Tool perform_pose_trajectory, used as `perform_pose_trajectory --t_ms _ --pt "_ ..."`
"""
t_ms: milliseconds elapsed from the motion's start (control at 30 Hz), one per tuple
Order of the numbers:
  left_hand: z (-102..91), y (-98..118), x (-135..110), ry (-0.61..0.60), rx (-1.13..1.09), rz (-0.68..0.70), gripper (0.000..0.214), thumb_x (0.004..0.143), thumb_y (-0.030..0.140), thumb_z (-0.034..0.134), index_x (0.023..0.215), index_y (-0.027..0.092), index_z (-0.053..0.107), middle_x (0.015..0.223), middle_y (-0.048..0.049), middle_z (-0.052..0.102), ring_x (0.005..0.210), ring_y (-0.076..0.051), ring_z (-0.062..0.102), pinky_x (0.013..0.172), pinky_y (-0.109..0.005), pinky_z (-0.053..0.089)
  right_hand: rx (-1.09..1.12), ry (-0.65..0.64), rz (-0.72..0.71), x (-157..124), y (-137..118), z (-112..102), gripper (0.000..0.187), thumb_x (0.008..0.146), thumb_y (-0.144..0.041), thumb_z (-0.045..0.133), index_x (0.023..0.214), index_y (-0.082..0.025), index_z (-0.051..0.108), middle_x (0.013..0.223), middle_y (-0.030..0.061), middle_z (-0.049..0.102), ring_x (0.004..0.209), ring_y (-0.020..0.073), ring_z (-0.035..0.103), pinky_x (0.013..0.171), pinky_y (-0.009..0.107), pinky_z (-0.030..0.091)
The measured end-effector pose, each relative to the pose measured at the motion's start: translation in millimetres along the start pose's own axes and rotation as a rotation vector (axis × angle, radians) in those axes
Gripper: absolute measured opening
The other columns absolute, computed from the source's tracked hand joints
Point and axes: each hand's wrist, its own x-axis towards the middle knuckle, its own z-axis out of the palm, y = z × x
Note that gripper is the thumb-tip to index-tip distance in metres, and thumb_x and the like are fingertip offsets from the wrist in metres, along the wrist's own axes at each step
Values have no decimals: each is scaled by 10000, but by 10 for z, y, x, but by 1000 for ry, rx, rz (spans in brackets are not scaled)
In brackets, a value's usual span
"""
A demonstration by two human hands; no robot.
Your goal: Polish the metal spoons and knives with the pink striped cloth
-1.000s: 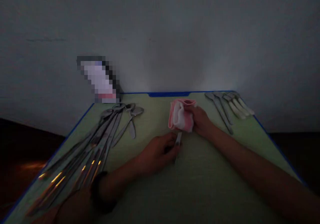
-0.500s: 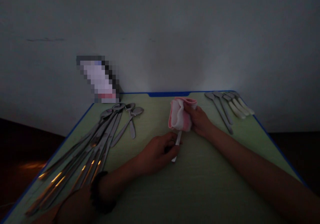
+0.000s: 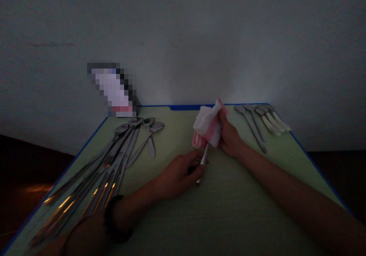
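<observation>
Between thumb and fingers my left hand [image 3: 184, 172] grips the flat metal handle [image 3: 203, 159] of a piece of cutlery near the middle of the table. Its far end is hidden inside a white and pink cloth [image 3: 208, 126], so I cannot tell its kind, though spoons lie on both sides. My right hand [image 3: 229, 134] is closed on the cloth from the right, wrapping it about the hidden end. A pile of long metal spoons [image 3: 120, 149] fans out to the left of my left arm.
On the far right lie two metal spoons [image 3: 251, 128] and several spoons with pale handles [image 3: 271, 120]. A blurred-out upright screen [image 3: 114, 92] leans at the back left. The green table [image 3: 228, 210] has a blue edge and meets a grey wall [image 3: 200, 39].
The cloth has been turned and refolded around the hidden end, one corner now pointing up. My right hand has tilted with it; my left hand keeps its grip almost in place.
</observation>
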Motion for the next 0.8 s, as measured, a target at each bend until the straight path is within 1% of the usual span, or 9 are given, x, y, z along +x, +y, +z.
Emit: perform_pose_trajectory --t_ms 67,233,433,567,667,733,800 --pt "0 7 -2 1 5 9 103 876 233 419 940 177 476 620 49 520 543 -91 481 507 -189 348 -9 -22 -11 -19 -9 12 474 688 -617 527 893 -194 587 763 42 653 811 183 609 670 284 471" --pt "6 12 -6 -1 19 -5 105 872 229 429 948 170 471 614 57 499 534 -85 466 497 -185 334 -60 -125 -37 -87 -47 40 427 657 -552 604 869 -182 593 745 32 648 749 172 606 650 278 456" --pt "-16 29 -10 -1 61 22 95 870 231 422 916 167 477 640 44 509 561 -94 470 518 -194 344 -132 -204 -45 -118 -73 21 411 654 -500 632 918 -187 596 788 21 653 687 144 587 623 258 439" --pt "-22 20 -15 21 96 40 106 867 252 425 886 171 491 649 34 519 580 -107 479 527 -203 348 -154 -206 -72 -123 -77 0 384 644 -430 662 932 -189 585 771 1 648 651 118 559 595 228 427" --pt "-15 5 -10 27 97 28 118 870 264 421 879 173 497 639 31 530 564 -110 486 517 -205 346 -139 -193 -70 -117 -70 8 360 645 -414 664 925 -202 589 762 -13 643 641 113 558 583 225 423" --pt "-9 0 -1 26 73 21 129 881 263 404 902 176 496 623 35 537 550 -107 489 514 -202 345 -104 -141 -57 -106 -59 24 364 663 -458 635 924 -208 593 763 -8 644 660 124 570 584 231 426" --pt "-7 3 5 32 39 26 146 893 261 383 945 179 492 599 45 535 533 -102 487 513 -196 347 -64 -51 -54 -91 -46 37 405 688 -539 573 907 -198 599 758 11 645 691 140 584 586 239 430"
